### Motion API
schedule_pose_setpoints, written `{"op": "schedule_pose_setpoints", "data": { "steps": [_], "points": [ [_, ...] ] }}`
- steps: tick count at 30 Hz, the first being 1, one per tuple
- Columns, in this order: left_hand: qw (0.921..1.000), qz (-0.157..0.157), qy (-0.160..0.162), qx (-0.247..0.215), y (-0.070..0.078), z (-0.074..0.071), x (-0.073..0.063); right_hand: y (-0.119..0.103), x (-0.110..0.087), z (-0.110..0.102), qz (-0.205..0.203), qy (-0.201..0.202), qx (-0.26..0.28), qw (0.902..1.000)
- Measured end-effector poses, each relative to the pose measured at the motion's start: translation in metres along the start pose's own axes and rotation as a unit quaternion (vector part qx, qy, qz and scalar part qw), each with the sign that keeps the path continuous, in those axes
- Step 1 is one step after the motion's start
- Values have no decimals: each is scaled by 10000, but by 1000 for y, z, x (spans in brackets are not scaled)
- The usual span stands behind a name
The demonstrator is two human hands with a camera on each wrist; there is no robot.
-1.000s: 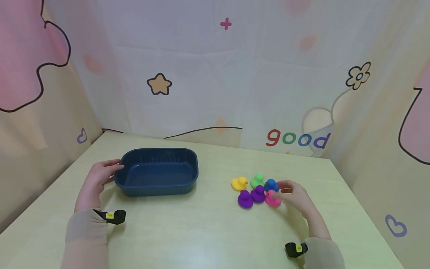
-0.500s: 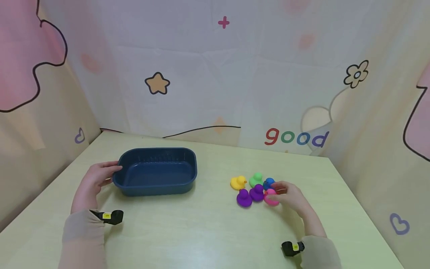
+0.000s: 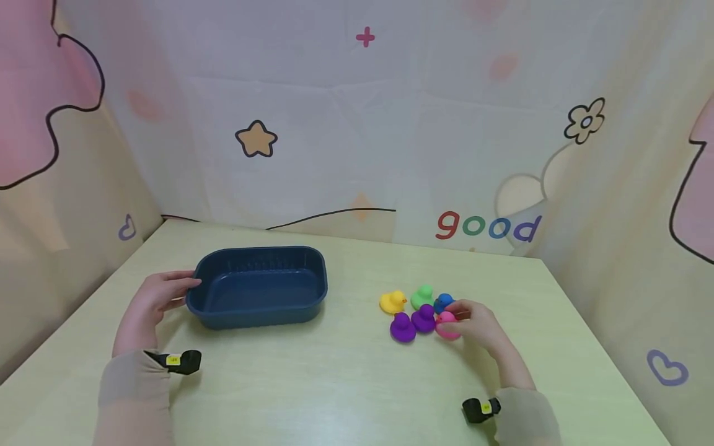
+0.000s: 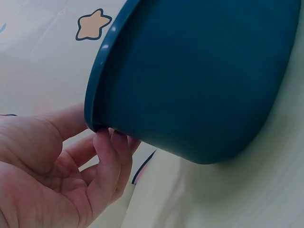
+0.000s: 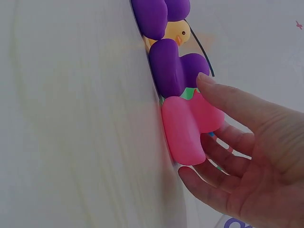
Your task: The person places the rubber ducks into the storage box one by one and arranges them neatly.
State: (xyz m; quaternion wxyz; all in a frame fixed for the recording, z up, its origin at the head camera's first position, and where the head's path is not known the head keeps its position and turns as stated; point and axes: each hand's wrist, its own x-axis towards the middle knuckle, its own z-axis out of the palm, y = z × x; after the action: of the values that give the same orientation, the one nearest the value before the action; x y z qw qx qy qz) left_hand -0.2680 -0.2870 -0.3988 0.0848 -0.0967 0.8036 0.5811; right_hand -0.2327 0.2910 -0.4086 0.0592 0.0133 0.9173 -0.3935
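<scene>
My left hand [image 3: 153, 296] grips the left end of a dark blue basin [image 3: 256, 319] on the table. In the left wrist view the thumb goes over the rim and the curled fingers [image 4: 108, 161] lie under it. My right hand [image 3: 481, 323] is held loosely around a pink rubber duck [image 5: 183, 133], thumb near its head and fingers behind it. Whether the fingertips touch the duck is hard to tell. Close by stand a blue duck [image 3: 443, 302], partly hidden by the right fingers, a green duck [image 3: 422, 299], a yellow duck [image 3: 393, 303] and two purple ducks [image 3: 403, 328].
The pale wooden table [image 3: 290, 390] is walled by a printed curtain [image 3: 329, 136] at the back and both sides. Between the basin and the duck cluster lies a stretch of bare tabletop. A black wrist camera sits on each sleeve.
The scene has shifted slightly left in the head view. Both hands keep their places, the left at the basin's end and the right at the pink duck.
</scene>
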Motion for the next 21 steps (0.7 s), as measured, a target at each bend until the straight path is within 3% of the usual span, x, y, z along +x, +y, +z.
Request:
{"op": "schedule_pose_setpoints", "data": {
  "steps": [21],
  "points": [
    [9997, 224, -129, 35, 7, 8, -1, 1, 1, 0, 25, 201, -25, 9998]
  ]
}}
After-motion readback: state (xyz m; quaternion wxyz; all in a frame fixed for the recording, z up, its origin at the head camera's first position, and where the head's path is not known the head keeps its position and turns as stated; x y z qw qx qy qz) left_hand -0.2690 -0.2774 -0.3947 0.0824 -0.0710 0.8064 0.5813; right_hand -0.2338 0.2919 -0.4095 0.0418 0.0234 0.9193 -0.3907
